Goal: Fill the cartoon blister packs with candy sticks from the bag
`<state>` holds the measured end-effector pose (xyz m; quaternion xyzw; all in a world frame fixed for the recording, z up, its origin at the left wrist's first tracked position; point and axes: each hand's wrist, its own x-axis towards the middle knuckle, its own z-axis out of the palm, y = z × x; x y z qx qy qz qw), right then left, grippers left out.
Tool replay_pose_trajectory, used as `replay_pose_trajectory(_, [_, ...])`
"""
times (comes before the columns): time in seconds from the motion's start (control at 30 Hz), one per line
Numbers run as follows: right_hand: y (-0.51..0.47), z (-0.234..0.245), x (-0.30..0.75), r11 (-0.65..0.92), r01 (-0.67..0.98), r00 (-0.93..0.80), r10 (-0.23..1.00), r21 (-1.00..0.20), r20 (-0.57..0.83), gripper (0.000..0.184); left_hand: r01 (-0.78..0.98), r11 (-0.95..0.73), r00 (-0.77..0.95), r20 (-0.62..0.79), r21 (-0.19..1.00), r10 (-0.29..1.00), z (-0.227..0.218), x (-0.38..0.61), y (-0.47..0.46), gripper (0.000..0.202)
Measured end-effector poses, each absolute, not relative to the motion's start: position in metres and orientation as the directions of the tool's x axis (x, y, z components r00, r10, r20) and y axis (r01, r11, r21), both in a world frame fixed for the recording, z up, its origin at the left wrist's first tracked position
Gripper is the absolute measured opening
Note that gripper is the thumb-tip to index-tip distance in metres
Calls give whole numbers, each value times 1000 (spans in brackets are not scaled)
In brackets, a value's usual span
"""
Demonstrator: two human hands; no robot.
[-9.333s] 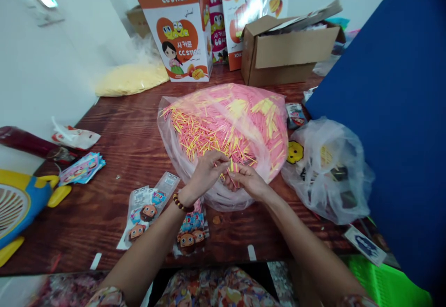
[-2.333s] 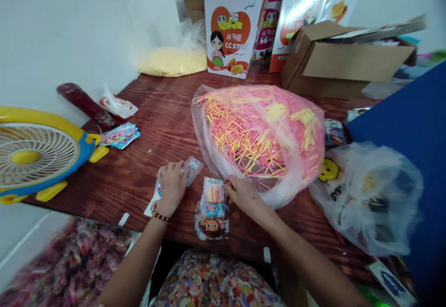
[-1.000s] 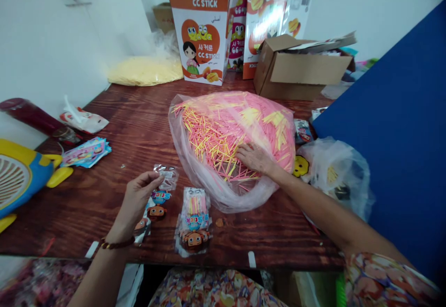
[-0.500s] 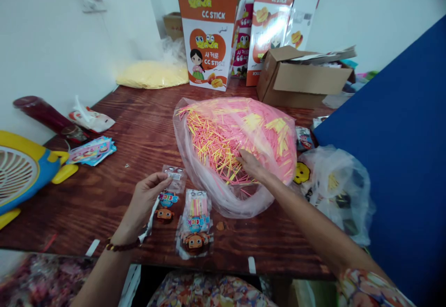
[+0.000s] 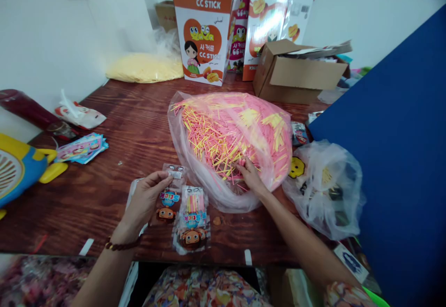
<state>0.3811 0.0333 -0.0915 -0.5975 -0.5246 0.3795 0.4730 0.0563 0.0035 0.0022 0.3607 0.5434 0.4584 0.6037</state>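
Note:
My left hand (image 5: pixel 148 195) pinches the top edge of a clear printed pouch (image 5: pixel 167 200), which looks flat and has a brown cartoon face on it. Just right of it lies a similar pouch (image 5: pixel 193 221) with several pink and yellow sticks inside. A large clear plastic bag (image 5: pixel 179 135) lies open, heaped with thin pink and yellow sticks (image 5: pixel 216 144). My right hand (image 5: pixel 251 177) reaches into the bag's near side, its fingers closed on a few pink sticks; the exact number is hidden.
At the back stand printed cartons (image 5: pixel 204 28) and an open cardboard box (image 5: pixel 299 75). A knotted plastic bag (image 5: pixel 327 186) sits at the right beside a blue panel (image 5: pixel 393 158). Leftward are a yellow-blue fan (image 5: pixel 21 172), printed packets (image 5: pixel 83 148) and a tissue pack (image 5: pixel 81 114).
My right hand has drawn slightly toward me in the bag, with pink sticks now showing at its fingertips. My left hand keeps its pinch on the pouch. The camera view has shifted a little.

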Motion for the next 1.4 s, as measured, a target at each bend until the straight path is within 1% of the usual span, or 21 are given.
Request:
replay_pose_trajectory(0.1, [30, -95, 380, 3, 247, 142, 989, -969, 39, 19, -187, 306, -9, -314, 933, 950, 2, 60, 5, 30])
replay_pose_trajectory(0.23, [29, -99, 381, -4, 368, 131, 990, -930, 47, 16, -214, 330, -7, -339, 919, 941, 4, 63, 4, 34])
replay_pose_trajectory(0.4, [27, -101, 381, 9, 256, 162, 985, -967, 52, 20, -208, 340, -12, -350, 917, 937, 9, 68, 4, 38])
replay_pose_trajectory(0.5, [26, -98, 380, -1, 259, 152, 988, -966, 40, 20, -131, 299, 27, -298, 945, 954, 10, 73, 4, 34])
replay_pose_trajectory(0.63, [25, -93, 380, 29, 158, 204, 977, -987, 61, 21, -49, 229, 92, -224, 972, 970, 11, 81, 3, 30])
replay_pose_trajectory(0.7, [26, -90, 382, 38, 167, 215, 974, -985, 74, 19, -45, 238, 103, -233, 970, 967, 12, 85, 2, 32])
replay_pose_trajectory(0.77, [30, -89, 385, 30, 234, 218, 973, -972, 83, 20, -44, 256, 106, -250, 966, 962, 12, 86, 1, 34])
replay_pose_trajectory(0.8, [34, -88, 387, 28, 306, 212, 972, -952, 97, 21, -44, 262, 105, -257, 964, 961, 12, 86, 1, 35])
replay_pose_trajectory(0.83, [38, -88, 389, 31, 418, 188, 975, -908, 120, 21, -46, 264, 102, -259, 963, 961, 11, 86, 1, 34])
replay_pose_trajectory(0.9, [47, -85, 392, 64, 664, 77, 985, -745, 154, 19, -55, 260, 91, -255, 964, 963, 10, 85, 0, 34])
replay_pose_trajectory(0.93, [51, -83, 392, 93, 746, 10, 988, -659, 152, 17, -59, 257, 86, -252, 965, 964, 9, 84, 0, 33])
replay_pose_trajectory(1.03, [58, -77, 387, 191, 865, -163, 981, -464, 100, 14, -68, 257, 88, -251, 964, 964, 7, 82, 1, 31])
replay_pose_trajectory(1.1, [59, -73, 381, 245, 916, -238, 969, -317, 62, 21, -90, 273, 101, -264, 958, 959, 4, 80, 1, 30])
replay_pose_trajectory(1.17, [58, -71, 377, 260, 949, -258, 966, -179, 32, 26, -114, 282, 109, -270, 953, 957, 0, 78, 0, 30])
replay_pose_trajectory(1.23, [58, -72, 376, 230, 963, -228, 973, -141, 25, 27, -116, 275, 107, -263, 954, 959, -3, 76, 0, 29])
replay_pose_trajectory(1.3, [57, -74, 377, 213, 965, -211, 977, -156, 27, 25, -106, 266, 99, -256, 958, 962, -3, 75, -1, 29])
replay_pose_trajectory(1.4, [56, -78, 379, 236, 951, -233, 972, -200, 38, 25, -106, 280, 94, -270, 954, 958, 1, 79, -1, 30])
